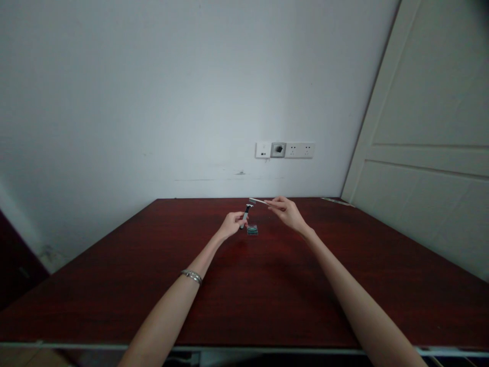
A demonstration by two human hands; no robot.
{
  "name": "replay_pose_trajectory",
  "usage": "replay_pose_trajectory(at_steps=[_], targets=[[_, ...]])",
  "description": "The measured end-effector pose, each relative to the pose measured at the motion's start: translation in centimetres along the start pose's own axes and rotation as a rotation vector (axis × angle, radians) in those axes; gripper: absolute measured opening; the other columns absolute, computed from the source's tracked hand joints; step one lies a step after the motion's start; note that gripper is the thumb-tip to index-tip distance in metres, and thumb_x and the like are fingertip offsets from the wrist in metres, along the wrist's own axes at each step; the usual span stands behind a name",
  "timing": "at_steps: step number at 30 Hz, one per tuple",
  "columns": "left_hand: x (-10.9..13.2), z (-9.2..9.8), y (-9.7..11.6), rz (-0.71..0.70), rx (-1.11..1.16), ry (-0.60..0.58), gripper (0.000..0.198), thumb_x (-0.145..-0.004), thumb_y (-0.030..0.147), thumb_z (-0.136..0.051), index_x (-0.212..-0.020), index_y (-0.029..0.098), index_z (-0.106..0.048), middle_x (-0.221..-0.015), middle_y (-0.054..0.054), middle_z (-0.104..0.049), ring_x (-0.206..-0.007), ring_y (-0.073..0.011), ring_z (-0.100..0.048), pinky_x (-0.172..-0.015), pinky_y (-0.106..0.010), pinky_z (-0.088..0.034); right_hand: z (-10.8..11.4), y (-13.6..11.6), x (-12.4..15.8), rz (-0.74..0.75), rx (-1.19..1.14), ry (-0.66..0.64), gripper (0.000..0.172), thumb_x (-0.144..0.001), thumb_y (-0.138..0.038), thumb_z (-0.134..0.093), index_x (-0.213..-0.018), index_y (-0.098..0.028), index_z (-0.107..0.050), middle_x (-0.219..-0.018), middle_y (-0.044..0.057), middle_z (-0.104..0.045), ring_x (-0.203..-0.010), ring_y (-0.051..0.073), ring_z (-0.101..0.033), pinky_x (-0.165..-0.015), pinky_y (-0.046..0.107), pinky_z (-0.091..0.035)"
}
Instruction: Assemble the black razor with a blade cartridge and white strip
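Observation:
My left hand (pixel 231 225) is closed around the grey and black handle of a razor (pixel 244 219), which stands nearly upright with its head at the top. In my right hand (pixel 286 210) a toothbrush (pixel 258 201) is pinched by its pale handle. Its bristle end points left and sits just above the razor's head; whether the two touch I cannot tell. Below them a small clear case (pixel 252 230) with something green inside lies on the table, close to my left fingers.
The dark red wooden table (pixel 275 300) reaches to a white wall (pixel 198 102). Wall sockets (pixel 300 150) are set above its back edge. A pale panelled door (pixel 428 153) borders the right side. A thin flat strip (pixel 336 202) lies at the back right corner.

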State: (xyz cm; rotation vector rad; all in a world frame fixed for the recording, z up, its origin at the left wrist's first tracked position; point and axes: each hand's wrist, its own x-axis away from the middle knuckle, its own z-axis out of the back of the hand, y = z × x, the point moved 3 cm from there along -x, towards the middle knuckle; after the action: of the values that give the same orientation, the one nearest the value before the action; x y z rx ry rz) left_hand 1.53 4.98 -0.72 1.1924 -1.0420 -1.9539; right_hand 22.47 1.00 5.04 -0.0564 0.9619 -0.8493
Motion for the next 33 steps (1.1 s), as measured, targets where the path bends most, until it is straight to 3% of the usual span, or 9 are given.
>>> replay_pose_trajectory(at_steps=[5, 9, 13, 18, 22, 26, 33], targets=[[-0.1, 0.1, -0.3, -0.009, 0.008, -0.003, 0.01, -0.067, 0.016, -0.057, -0.076, 0.011, -0.058, -0.063, -0.002, -0.061, -0.06, -0.0126, -0.058, -0.061, -0.024, -0.043, -0.2, -0.1, 0.1, -0.003, -0.002, -0.074, 0.029, -0.08, -0.031, -0.053, -0.105, -0.022, -0.065, -0.085, 0.004, -0.058, -0.069, 0.013, -0.052, -0.065, 0.024, -0.042], [-0.2, 0.2, -0.6, -0.02, 0.006, -0.007, 0.01, -0.068, 0.016, -0.056, -0.077, 0.011, -0.059, -0.064, -0.002, -0.061, -0.061, -0.0126, -0.058, -0.062, -0.024, -0.043, 0.1, 0.0, 0.2, -0.024, 0.076, -0.035, 0.029, -0.081, -0.027, -0.051, -0.106, -0.025, -0.064, -0.088, 0.005, -0.057, -0.075, 0.014, -0.053, -0.071, 0.025, -0.043], [-0.2, 0.1, -0.9, -0.017, 0.015, -0.016, 0.009, -0.068, 0.016, -0.056, -0.076, 0.011, -0.059, -0.063, -0.002, -0.06, -0.06, -0.0124, -0.058, -0.061, -0.023, -0.043, 0.0, 0.3, 0.2, -0.013, 0.114, -0.079, 0.028, -0.081, -0.025, -0.051, -0.105, -0.027, -0.065, -0.091, 0.004, -0.058, -0.077, 0.015, -0.055, -0.072, 0.025, -0.043], [-0.3, 0.0, -1.1, 0.009, 0.04, -0.006, 0.011, -0.067, 0.017, -0.057, -0.076, 0.01, -0.058, -0.064, -0.002, -0.06, -0.06, -0.0124, -0.058, -0.062, -0.024, -0.044, 0.0, 0.5, 0.1, -0.004, 0.128, 0.002, 0.029, -0.082, -0.025, -0.05, -0.108, -0.028, -0.063, -0.09, 0.004, -0.058, -0.075, 0.015, -0.055, -0.069, 0.025, -0.043], [-0.4, -0.1, -1.3, 0.019, 0.02, -0.024, 0.012, -0.067, 0.016, -0.057, -0.077, 0.01, -0.058, -0.063, -0.002, -0.06, -0.06, -0.0125, -0.058, -0.061, -0.024, -0.043, -0.3, 0.2, 0.1, 0.071, 0.042, -0.023, 0.027, -0.081, -0.027, -0.052, -0.105, -0.025, -0.065, -0.086, 0.004, -0.057, -0.071, 0.014, -0.054, -0.066, 0.025, -0.043], [-0.3, -0.2, -1.2, 0.014, 0.018, -0.029, 0.012, -0.068, 0.015, -0.055, -0.078, 0.011, -0.058, -0.064, -0.002, -0.061, -0.061, -0.0122, -0.059, -0.062, -0.023, -0.044, -0.2, 0.2, 0.0, 0.043, 0.041, 0.024, 0.028, -0.082, -0.027, -0.051, -0.106, -0.026, -0.064, -0.087, 0.005, -0.057, -0.071, 0.014, -0.054, -0.066, 0.025, -0.043], [-0.2, -0.1, -0.7, 0.05, 0.03, -0.007, 0.012, -0.067, 0.014, -0.056, -0.078, 0.01, -0.058, -0.063, -0.002, -0.061, -0.06, -0.0123, -0.059, -0.061, -0.023, -0.044, -0.2, 0.3, -0.1, 0.06, -0.034, -0.004, 0.028, -0.08, -0.029, -0.053, -0.104, -0.022, -0.066, -0.084, 0.005, -0.058, -0.069, 0.014, -0.053, -0.065, 0.025, -0.043]])
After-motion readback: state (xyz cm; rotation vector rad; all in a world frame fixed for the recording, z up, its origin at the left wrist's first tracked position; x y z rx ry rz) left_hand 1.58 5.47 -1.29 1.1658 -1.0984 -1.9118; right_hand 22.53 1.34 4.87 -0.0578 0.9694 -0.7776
